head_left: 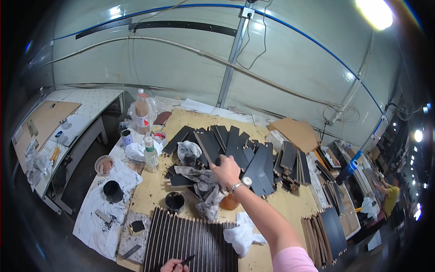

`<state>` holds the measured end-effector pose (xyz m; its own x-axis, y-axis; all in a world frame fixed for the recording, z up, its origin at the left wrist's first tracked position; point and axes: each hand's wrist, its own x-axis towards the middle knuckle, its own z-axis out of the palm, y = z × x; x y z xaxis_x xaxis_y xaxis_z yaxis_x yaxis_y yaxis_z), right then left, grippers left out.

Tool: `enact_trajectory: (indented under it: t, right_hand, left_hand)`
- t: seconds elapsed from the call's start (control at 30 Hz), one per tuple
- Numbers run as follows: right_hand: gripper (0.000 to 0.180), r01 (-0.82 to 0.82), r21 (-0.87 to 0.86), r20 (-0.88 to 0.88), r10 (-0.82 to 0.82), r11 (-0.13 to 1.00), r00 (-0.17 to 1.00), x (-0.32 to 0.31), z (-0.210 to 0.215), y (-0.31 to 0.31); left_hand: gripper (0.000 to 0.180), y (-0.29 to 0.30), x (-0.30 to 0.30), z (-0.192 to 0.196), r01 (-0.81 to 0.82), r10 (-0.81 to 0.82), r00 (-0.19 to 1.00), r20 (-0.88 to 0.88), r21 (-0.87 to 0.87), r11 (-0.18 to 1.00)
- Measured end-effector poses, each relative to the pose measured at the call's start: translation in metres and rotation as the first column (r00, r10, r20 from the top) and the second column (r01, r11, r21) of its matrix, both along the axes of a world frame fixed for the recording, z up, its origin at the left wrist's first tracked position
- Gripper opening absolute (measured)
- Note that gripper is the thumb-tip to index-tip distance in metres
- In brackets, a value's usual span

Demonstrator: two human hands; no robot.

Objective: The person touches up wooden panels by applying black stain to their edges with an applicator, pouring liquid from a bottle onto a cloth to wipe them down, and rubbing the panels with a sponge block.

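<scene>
My right hand (225,172), a watch on its wrist, reaches over a heap of dark wooden slats (260,165). Its fingers are curled beside a grey-stained rag (204,181); what they hold cannot be made out. Close to this hand are a narrow brown-edged slat (203,147) and an orange-brown bottle (229,202) with a pale cap. At the lower edge my left hand (174,266) is closed on a slim dark stick-like tool (188,259). It is above a row of dark strips (190,238) laid side by side. A cup of black liquid (174,201) stands behind the row.
A white rag (242,233) lies at the row's right corner. On the left are a black-smeared cloth (97,213), a black pot (113,191), a pale bottle (150,155) and a tall plastic bottle (142,112). More slats (324,235) lie right. A person in yellow (390,199) is far right.
</scene>
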<state>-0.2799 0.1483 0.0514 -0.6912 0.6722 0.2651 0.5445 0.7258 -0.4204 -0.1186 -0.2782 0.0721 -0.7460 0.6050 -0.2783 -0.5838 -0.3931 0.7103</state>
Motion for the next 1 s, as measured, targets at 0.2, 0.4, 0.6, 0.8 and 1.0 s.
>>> enact_trajectory:
  t: [0.2,0.4,0.6,0.8,1.0]
  right_hand:
    - [0.044,0.169,0.329,-0.012,-0.174,0.929,0.985,-0.094,-0.037,0.103]
    - [0.050,0.246,0.286,0.031,-0.265,0.926,0.964,-0.117,-0.088,0.182]
    - [0.041,0.165,0.237,0.088,-0.190,0.958,0.978,-0.102,-0.082,0.212]
    - [0.042,0.073,0.126,-0.193,-0.048,0.989,0.980,-0.058,-0.027,0.151]
    - [0.031,-0.339,0.212,-0.356,0.396,0.916,0.846,0.092,0.049,0.028]
  left_hand:
    - [0.012,-0.012,-0.024,-0.014,-0.075,0.084,0.993,0.079,-0.111,0.991]
    - [0.013,-0.022,-0.044,-0.030,-0.185,0.185,0.982,-0.027,0.010,0.983]
    - [0.012,-0.017,-0.045,-0.032,-0.194,0.195,0.980,-0.029,0.030,0.980]
    - [0.025,-0.002,-0.067,-0.035,-0.130,0.054,0.936,-0.348,-0.197,0.972]
    - [0.025,0.024,-0.132,-0.096,-0.419,-0.091,0.602,-0.793,-0.411,0.810]
